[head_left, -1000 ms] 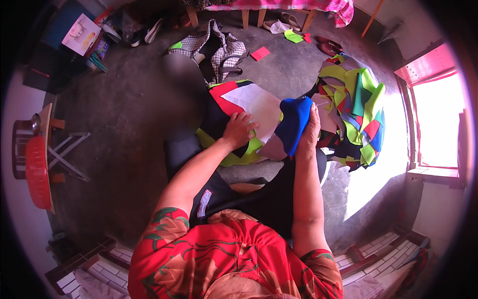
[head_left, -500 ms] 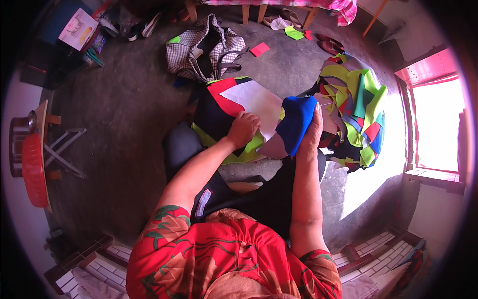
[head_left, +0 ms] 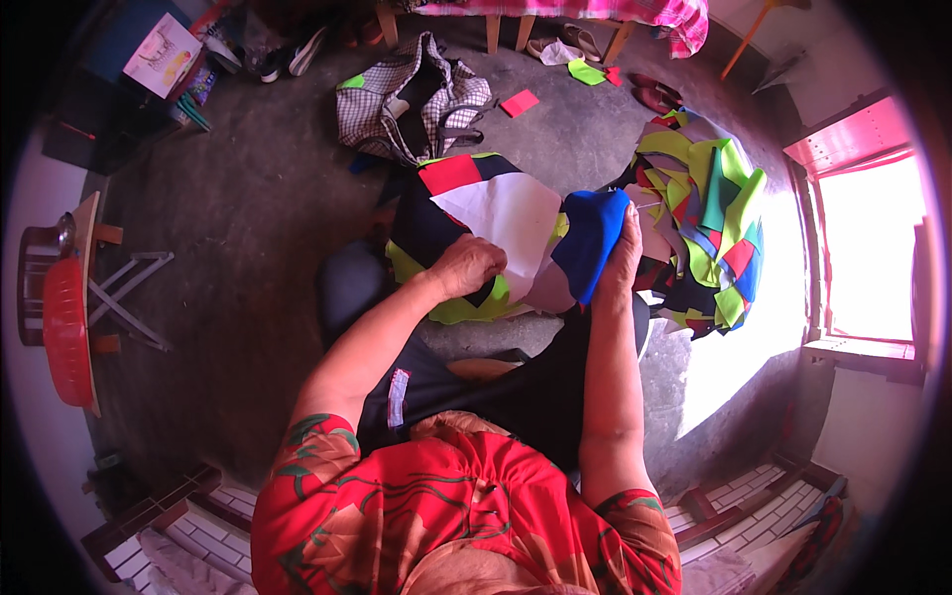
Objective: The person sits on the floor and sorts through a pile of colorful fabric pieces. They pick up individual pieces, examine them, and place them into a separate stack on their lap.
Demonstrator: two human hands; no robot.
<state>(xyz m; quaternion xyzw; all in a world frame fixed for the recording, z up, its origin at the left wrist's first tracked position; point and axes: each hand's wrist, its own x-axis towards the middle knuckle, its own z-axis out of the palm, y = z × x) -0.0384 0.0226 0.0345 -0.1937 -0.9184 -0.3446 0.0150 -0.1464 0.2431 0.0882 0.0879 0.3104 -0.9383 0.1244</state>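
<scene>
Seated person in a red flowered top, two bare forearms coming up from the lower edge. Left hand point(head_left: 474, 266) is curled into a loose fist, pressing down on the patchwork cloth point(head_left: 486, 223) spread over the lap and floor; fingers look closed on a fold of it, exact pinch hidden under the knuckles. Right hand point(head_left: 623, 250) is closed around the blue fabric piece point(head_left: 592, 241), palm against its right edge, fingers wrapped behind and out of view. The blue piece sits upright just right of the patchwork's white panel, touching it. Patchwork shows one red, one white, several dark and yellow-green panels.

Just right of the right hand: one heap of cut fabric scraps point(head_left: 709, 213) on the concrete floor, green, yellow, red, blue, too many to count.

Left side, well apart: one red plastic basin point(head_left: 67, 332) set on a wooden stand, contents not visible.

Farther: one checked bag point(head_left: 416, 94), open at the top, dark inside, contents unclear. Loose scraps near it: one red square point(head_left: 519, 102), one green piece point(head_left: 585, 71). Far left corner: one white printed box point(head_left: 162, 54). Far edge: wooden table legs under a pink checked cloth point(head_left: 615, 10), shoes beside them.
</scene>
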